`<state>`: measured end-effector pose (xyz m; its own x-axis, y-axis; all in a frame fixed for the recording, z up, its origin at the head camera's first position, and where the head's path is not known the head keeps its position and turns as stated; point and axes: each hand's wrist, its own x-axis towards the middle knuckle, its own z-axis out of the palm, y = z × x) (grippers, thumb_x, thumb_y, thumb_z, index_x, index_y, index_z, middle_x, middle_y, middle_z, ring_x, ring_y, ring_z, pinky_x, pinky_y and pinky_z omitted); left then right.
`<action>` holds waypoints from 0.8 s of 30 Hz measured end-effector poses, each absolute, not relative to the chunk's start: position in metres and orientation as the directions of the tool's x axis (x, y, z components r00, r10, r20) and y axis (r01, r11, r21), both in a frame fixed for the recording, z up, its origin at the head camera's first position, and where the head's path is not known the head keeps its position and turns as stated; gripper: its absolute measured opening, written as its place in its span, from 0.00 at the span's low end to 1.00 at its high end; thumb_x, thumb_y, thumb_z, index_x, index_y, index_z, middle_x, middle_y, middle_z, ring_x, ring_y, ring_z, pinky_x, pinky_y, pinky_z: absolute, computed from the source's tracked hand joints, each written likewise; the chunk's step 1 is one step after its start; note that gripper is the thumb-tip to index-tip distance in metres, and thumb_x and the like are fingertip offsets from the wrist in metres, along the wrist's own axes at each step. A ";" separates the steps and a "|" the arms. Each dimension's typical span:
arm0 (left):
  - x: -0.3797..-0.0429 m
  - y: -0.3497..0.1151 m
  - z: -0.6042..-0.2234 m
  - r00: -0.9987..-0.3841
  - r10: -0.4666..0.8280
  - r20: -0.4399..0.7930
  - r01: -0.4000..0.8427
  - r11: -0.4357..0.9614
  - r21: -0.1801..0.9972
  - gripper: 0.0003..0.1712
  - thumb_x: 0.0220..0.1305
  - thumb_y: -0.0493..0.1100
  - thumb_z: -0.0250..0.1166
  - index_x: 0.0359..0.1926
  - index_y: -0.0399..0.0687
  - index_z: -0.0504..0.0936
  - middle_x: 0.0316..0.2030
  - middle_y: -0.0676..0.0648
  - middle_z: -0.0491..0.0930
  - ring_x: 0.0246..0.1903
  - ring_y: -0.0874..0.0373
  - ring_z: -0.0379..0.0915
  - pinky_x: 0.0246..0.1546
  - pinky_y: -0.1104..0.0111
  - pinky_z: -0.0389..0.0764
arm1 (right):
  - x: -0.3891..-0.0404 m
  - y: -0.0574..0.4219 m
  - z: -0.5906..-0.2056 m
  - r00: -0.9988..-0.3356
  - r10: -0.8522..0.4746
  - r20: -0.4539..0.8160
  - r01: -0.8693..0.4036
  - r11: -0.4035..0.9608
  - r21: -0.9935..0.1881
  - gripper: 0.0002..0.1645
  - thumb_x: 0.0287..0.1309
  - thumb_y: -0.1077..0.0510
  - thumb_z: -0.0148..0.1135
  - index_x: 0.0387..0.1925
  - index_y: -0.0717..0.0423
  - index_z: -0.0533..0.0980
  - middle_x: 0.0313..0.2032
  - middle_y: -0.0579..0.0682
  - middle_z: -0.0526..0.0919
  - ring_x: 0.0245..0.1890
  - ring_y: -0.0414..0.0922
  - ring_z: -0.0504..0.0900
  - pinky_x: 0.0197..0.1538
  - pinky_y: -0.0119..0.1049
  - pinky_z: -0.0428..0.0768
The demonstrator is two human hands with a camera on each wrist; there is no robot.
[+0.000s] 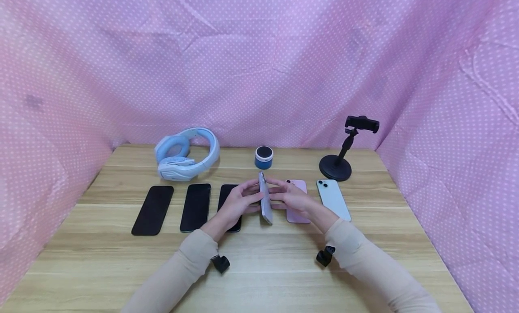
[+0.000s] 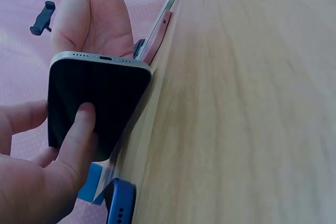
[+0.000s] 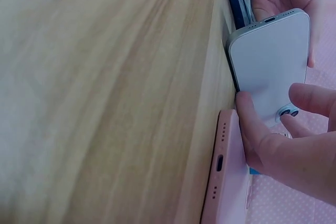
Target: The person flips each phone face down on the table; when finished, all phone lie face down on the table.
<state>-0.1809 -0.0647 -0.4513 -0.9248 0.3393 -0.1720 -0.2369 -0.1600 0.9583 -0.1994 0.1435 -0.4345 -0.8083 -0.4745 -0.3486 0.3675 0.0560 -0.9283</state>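
Observation:
A white-backed smartphone (image 1: 265,204) stands on edge between the two hands, above the middle of the table. Its black screen (image 2: 94,85) faces my left hand (image 1: 237,204), whose thumb lies on the glass while other fingers hold the edge. From the other side, my right hand (image 1: 298,198) holds the phone with thumb and fingers near its edges, close to the rear cameras (image 3: 286,112). Beneath the right hand lies a pink phone (image 1: 298,214), back up. A dark-screened phone (image 1: 226,193) is partly hidden by the left hand.
Two more black-screened phones (image 1: 152,210) lie at left, a pale mint phone (image 1: 335,200) at right. Behind them stand light-blue headphones (image 1: 187,155), a small blue speaker (image 1: 264,160) and a black phone stand (image 1: 335,168). Pink dotted cloth (image 1: 259,70) hangs around the wooden table (image 1: 275,277).

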 end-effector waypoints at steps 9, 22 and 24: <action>-0.181 -0.072 -0.449 -0.932 0.310 -0.190 -0.230 -0.101 0.968 0.29 0.69 0.35 0.66 0.70 0.45 0.73 0.60 0.39 0.76 0.56 0.47 0.78 0.49 0.56 0.85 | -0.199 0.141 -0.435 -0.832 -0.448 -0.326 0.273 0.181 -0.945 0.37 0.71 0.65 0.57 0.77 0.54 0.59 0.69 0.66 0.66 0.66 0.58 0.71 0.62 0.50 0.78; -0.178 -0.081 -0.450 -0.921 0.325 -0.217 -0.216 0.040 0.976 0.29 0.70 0.30 0.63 0.70 0.44 0.72 0.56 0.39 0.78 0.48 0.50 0.81 0.42 0.58 0.87 | -0.199 0.147 -0.435 -0.847 -0.479 -0.232 -0.010 0.450 -0.893 0.31 0.68 0.64 0.62 0.69 0.68 0.67 0.66 0.63 0.70 0.58 0.54 0.77 0.52 0.40 0.84; -0.178 -0.082 -0.451 -0.920 0.318 -0.229 -0.217 0.071 0.973 0.30 0.70 0.30 0.64 0.71 0.44 0.72 0.55 0.39 0.78 0.46 0.51 0.82 0.41 0.58 0.87 | -0.199 0.148 -0.436 -0.846 -0.490 -0.209 -0.071 0.494 -0.867 0.30 0.68 0.64 0.63 0.69 0.68 0.69 0.65 0.63 0.70 0.54 0.52 0.78 0.50 0.38 0.85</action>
<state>-0.1778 -0.0819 -0.4509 -0.9200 0.3183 -0.2288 -0.2175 0.0711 0.9735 -0.1992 0.1478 -0.4355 -0.8464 -0.4897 -0.2094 -0.0712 0.4937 -0.8667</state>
